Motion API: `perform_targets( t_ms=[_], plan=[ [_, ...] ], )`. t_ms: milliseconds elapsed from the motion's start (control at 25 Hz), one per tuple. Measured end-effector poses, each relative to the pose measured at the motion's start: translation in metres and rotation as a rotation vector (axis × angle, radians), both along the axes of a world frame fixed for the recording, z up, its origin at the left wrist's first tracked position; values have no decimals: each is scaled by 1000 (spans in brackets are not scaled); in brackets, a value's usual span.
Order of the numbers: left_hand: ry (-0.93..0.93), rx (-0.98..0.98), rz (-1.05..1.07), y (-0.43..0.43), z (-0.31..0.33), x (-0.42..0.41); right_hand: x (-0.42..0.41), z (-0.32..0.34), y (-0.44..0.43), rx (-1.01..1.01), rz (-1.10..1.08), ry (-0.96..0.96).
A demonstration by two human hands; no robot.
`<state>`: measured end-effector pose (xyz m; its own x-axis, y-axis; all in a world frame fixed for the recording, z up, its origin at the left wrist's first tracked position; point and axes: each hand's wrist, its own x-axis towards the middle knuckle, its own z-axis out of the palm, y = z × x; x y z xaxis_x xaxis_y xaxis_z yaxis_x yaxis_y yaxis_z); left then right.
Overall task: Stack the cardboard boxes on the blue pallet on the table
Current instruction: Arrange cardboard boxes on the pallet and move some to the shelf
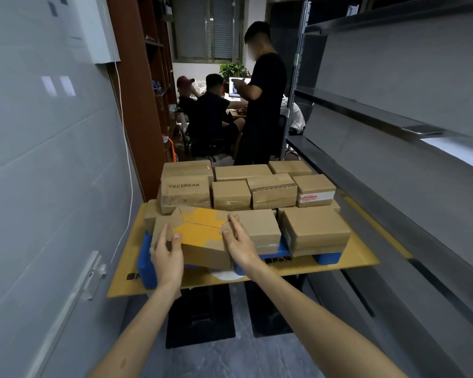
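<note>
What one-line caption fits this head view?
Left hand and right hand hold a tilted yellow-taped cardboard box at the front-left corner of the blue pallet, beside stacked boxes.

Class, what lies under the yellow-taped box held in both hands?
The blue pallet shows beneath the yellow-taped box, which the left hand and right hand hold tilted. Whether it touches the pallet is hidden.
</note>
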<state>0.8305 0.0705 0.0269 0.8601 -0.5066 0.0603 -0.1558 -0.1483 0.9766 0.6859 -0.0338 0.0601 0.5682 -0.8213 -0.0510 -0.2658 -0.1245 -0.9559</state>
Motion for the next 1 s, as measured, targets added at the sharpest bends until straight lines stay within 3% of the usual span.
perform_targets(
  t_ms=[440, 1000],
  plan=[
    [41, 69, -74, -49, -11, 91, 109, -28, -58, 0, -8, 15],
    [-60, 195, -141, -63, -33, 122, 156, -39, -86, 72, -71, 6]
  ],
)
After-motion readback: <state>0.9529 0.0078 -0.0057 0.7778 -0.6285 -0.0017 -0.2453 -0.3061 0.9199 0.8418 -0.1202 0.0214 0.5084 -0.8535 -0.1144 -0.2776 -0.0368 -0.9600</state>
